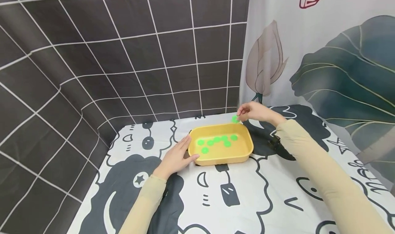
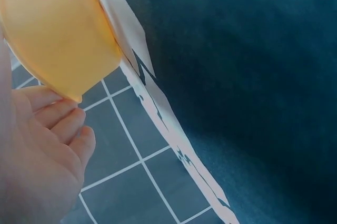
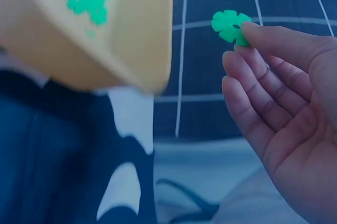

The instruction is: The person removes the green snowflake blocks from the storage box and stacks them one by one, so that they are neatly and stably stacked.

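Observation:
A yellow plastic tray (image 1: pixel 223 160) sits on the patterned cloth, with several green flower-shaped plastic discs (image 1: pixel 205 150) lying loose inside it. My left hand (image 1: pixel 175 158) rests against the tray's left side, fingers fairly straight along the rim and thumb near the front corner. In the left wrist view its fingertips (image 2: pixel 73 113) touch the tray's outer edge. Above the tray's back right corner, my right hand (image 1: pixel 253 111) pinches one green flower-shaped disc (image 3: pixel 230 25) between thumb and forefinger, its other fingers loosely bent. That disc is apart from the tray.
A white cloth with black cartoon drawings (image 1: pixel 197 193) covers the surface. Behind it hangs a dark cloth with a white grid (image 1: pixel 179 52). To the right hangs a pale curtain (image 1: pixel 277 11) with large leaf prints.

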{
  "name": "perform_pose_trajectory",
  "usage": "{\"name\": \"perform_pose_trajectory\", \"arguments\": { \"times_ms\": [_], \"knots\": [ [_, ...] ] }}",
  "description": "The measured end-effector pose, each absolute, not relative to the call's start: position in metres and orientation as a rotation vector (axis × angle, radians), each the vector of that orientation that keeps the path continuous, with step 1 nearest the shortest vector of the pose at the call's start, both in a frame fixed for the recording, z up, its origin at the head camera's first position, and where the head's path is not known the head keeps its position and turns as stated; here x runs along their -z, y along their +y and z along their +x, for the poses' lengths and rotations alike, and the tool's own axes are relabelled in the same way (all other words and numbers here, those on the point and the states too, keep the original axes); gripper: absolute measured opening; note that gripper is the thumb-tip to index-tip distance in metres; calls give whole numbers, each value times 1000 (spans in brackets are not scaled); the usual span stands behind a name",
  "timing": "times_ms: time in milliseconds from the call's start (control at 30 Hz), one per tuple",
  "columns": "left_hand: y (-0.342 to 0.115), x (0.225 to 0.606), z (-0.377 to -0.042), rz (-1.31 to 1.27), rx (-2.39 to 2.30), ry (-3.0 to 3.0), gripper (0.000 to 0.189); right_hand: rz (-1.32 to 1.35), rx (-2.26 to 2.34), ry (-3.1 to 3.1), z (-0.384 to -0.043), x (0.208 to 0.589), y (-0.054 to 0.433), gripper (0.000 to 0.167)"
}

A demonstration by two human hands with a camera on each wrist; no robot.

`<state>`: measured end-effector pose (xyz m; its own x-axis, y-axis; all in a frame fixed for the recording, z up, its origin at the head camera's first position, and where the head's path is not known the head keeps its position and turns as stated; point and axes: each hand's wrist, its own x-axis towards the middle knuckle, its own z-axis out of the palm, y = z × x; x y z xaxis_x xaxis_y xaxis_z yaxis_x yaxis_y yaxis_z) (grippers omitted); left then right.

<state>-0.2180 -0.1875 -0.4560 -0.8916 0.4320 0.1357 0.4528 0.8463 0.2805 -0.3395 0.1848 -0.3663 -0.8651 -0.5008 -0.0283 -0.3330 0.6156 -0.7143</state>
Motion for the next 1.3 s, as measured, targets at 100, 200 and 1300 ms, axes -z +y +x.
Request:
{"name": "perform_pose_trajectory", "arguments": {
  "times_ms": [100, 200, 1300],
  "knots": [
    [-188, 456, -218, -704, 475, -2965, 91, -633, 1107, 2647, -334, 368, 206, 19],
    [-187, 456, -217, -703, 476, -2977, 92, -567, 1108, 2673, -326, 371, 228, 19],
    [-187, 454, -216, -675, 537, -2969, 90, -39, 1420, 2684, -274, 454, 338, 37]
  ]
}}
